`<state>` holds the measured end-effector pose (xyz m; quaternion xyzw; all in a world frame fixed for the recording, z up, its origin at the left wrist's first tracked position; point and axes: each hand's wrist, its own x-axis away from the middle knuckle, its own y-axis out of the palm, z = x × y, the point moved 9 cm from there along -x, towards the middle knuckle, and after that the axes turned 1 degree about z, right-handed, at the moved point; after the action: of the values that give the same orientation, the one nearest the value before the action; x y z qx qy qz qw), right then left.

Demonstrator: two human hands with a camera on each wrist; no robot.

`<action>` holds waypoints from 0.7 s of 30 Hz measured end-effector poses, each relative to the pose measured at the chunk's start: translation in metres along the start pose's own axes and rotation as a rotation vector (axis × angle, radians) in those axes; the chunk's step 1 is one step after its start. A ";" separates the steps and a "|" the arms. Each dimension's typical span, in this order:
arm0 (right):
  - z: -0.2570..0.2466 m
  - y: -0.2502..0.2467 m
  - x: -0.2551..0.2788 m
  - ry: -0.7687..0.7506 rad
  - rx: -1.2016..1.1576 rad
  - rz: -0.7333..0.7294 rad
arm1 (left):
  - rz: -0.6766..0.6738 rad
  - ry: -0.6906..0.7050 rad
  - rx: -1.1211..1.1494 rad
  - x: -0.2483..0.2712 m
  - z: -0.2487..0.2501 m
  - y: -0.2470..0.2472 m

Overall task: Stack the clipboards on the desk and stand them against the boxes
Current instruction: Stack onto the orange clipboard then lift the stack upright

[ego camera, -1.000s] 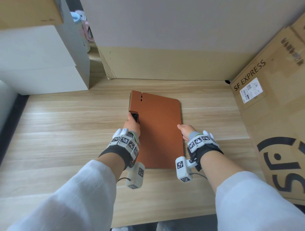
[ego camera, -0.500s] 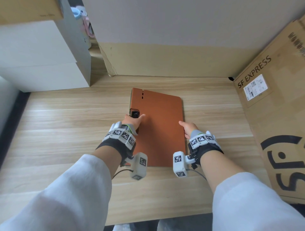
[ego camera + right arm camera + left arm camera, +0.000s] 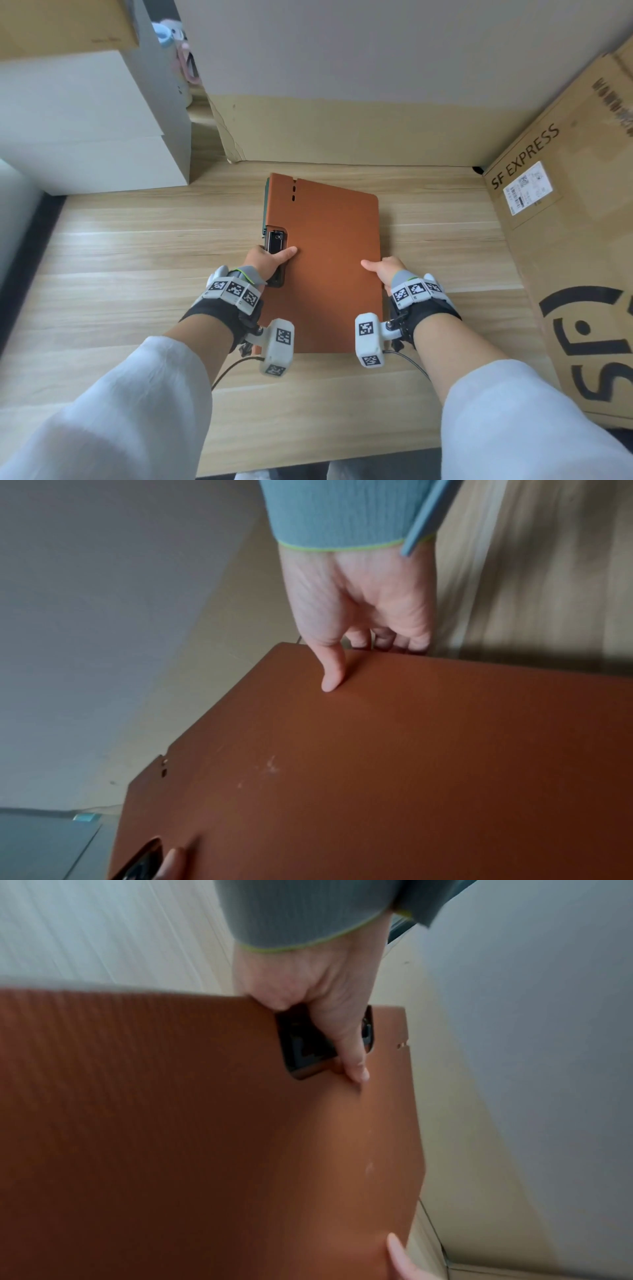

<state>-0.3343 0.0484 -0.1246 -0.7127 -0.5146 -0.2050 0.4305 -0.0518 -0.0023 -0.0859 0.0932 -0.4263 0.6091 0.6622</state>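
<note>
A brown clipboard (image 3: 329,260) lies on top of the stack on the wooden desk (image 3: 137,257), and a dark green edge (image 3: 264,209) of another board shows beneath its left side. My left hand (image 3: 270,262) grips the stack's left edge at the black clip (image 3: 275,241), with the thumb across the clip onto the cover (image 3: 205,1123). My right hand (image 3: 383,272) grips the right edge, its thumb on top of the cover (image 3: 377,777) and its fingers curled under. The boards below are otherwise hidden.
A large cardboard box (image 3: 342,133) stands just behind the stack. An SF Express carton (image 3: 565,240) walls off the right side. White boxes (image 3: 85,137) are stacked at the back left, with bare desk in front of them.
The stack has shifted a little toward the back box. My left thumb has come over the clip onto the cover. My right hand keeps its hold on the right edge.
</note>
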 end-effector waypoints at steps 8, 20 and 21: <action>-0.079 -0.019 0.027 -0.240 -0.145 0.033 | 0.135 0.381 0.158 0.024 0.062 -0.042; -0.122 -0.016 0.106 -0.545 -0.095 0.042 | 0.183 0.680 0.026 0.046 0.087 -0.088; -0.121 -0.015 0.108 -0.540 -0.093 0.039 | 0.178 0.681 0.028 0.048 0.086 -0.087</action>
<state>-0.2882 0.0105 0.0270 -0.7702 -0.5869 -0.0226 0.2486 -0.0180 -0.0437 0.0340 -0.1440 -0.1791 0.6663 0.7094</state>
